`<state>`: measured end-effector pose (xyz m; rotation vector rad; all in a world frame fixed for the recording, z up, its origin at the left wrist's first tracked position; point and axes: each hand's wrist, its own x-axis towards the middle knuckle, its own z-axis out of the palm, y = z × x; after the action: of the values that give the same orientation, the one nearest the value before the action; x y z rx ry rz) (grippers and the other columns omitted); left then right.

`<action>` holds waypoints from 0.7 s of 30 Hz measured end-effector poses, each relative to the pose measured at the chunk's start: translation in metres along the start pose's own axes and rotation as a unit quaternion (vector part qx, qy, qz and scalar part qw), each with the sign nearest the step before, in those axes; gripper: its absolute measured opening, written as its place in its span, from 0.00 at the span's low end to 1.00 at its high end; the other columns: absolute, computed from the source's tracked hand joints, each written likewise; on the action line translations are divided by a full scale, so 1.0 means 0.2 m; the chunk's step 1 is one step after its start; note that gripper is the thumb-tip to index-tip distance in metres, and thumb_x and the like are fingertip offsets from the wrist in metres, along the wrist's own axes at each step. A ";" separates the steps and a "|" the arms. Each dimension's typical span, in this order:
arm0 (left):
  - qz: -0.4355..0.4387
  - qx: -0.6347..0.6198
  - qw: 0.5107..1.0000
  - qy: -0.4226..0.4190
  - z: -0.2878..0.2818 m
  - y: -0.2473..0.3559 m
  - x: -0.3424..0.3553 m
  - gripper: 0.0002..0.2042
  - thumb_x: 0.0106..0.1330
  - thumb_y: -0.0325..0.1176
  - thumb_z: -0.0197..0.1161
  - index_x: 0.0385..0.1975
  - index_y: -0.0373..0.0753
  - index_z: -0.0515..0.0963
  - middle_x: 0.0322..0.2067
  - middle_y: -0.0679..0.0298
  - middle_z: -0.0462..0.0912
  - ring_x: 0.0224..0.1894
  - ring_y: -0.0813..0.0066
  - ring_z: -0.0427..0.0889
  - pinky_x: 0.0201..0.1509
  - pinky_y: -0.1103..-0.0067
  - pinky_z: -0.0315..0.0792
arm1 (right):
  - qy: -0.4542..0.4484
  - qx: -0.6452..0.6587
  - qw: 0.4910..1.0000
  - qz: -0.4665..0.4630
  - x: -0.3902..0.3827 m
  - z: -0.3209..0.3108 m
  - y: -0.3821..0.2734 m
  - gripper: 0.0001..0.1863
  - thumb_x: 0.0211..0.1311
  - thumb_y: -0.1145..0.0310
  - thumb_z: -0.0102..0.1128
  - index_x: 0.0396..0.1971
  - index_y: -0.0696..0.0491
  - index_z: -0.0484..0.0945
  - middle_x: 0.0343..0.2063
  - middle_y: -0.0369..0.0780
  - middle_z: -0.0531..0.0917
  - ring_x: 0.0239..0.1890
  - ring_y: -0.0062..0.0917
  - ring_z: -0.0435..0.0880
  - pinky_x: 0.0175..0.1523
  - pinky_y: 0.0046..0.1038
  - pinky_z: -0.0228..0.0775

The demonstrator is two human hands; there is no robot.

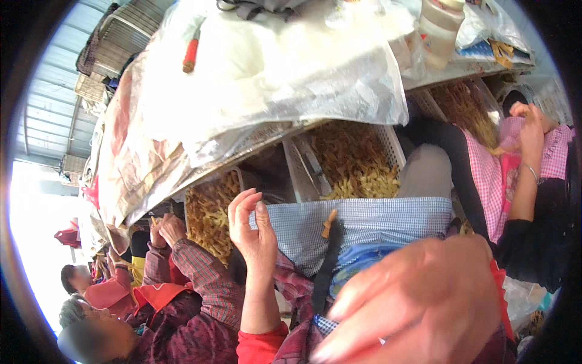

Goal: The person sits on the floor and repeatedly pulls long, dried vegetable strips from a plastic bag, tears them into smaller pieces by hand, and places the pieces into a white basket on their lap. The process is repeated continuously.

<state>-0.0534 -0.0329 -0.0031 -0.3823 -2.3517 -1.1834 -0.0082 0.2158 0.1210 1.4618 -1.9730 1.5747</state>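
Checked cloth: blue-and-white checked apron [376, 221] lies across the person's lap at centre, and a small yellowish strip [329, 223] sits on its near edge, beside a dark strap [327, 273] that runs down toward the viewer.
Left hand: left hand [254, 233] is raised at centre left, palm toward the apron, fingers loosely curled and grasping nothing; the fingertips touch or nearly touch the apron's left edge, and I cannot tell which. A red cuff [262, 346] shows at the wrist.
Right hand: right hand [418, 303] fills the near right, very close to the camera and blurred; the fingers are spread and point left, and whether it holds anything cannot be told.
Baskets: white perforated basket [388, 142] beyond the apron holds a heap of yellowish strips [351, 164]; another heap [209, 212] lies to the left, a third [464, 109] far right.
Cover: clear plastic sheet [273, 67] drapes the table above the baskets, with a red-handled tool [191, 54] lying on it and a pale jar [439, 30] far right.
Others: a person in a plaid sleeve [200, 273] works at near left; a person in a pink checked apron [485, 176] sits at right, hands [530, 121] raised together.
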 end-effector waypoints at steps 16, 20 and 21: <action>0.256 0.015 0.955 -0.147 0.61 0.56 1.10 0.05 0.58 0.25 0.61 0.34 0.35 0.77 0.31 0.54 0.80 0.36 0.50 0.78 0.37 0.64 0.71 | 0.347 -0.284 0.815 0.367 -0.81 -0.02 0.23 0.08 0.60 0.79 0.55 0.39 0.58 0.78 0.24 0.42 0.83 0.26 0.31 0.84 0.31 0.27 0.75; 0.371 0.066 0.907 -0.187 0.91 0.59 1.39 0.19 0.57 0.27 0.63 0.50 0.38 0.74 0.49 0.52 0.76 0.51 0.52 0.75 0.54 0.67 0.70 | 0.354 -0.319 0.827 0.299 -0.72 -0.05 0.27 0.09 0.57 0.80 0.57 0.38 0.58 0.78 0.25 0.42 0.83 0.26 0.32 0.84 0.30 0.28 0.75; 0.408 0.062 0.888 -0.202 1.01 0.58 1.44 0.23 0.56 0.27 0.64 0.54 0.39 0.72 0.54 0.52 0.74 0.55 0.54 0.73 0.59 0.68 0.68 | 0.347 -0.342 0.832 0.266 -0.68 -0.10 0.29 0.09 0.57 0.81 0.57 0.38 0.58 0.78 0.24 0.41 0.83 0.24 0.30 0.83 0.29 0.27 0.75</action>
<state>-0.3040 0.2079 0.1236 -1.5106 -2.1552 -0.5650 0.0047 0.3025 0.0004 0.0284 -2.1611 1.0842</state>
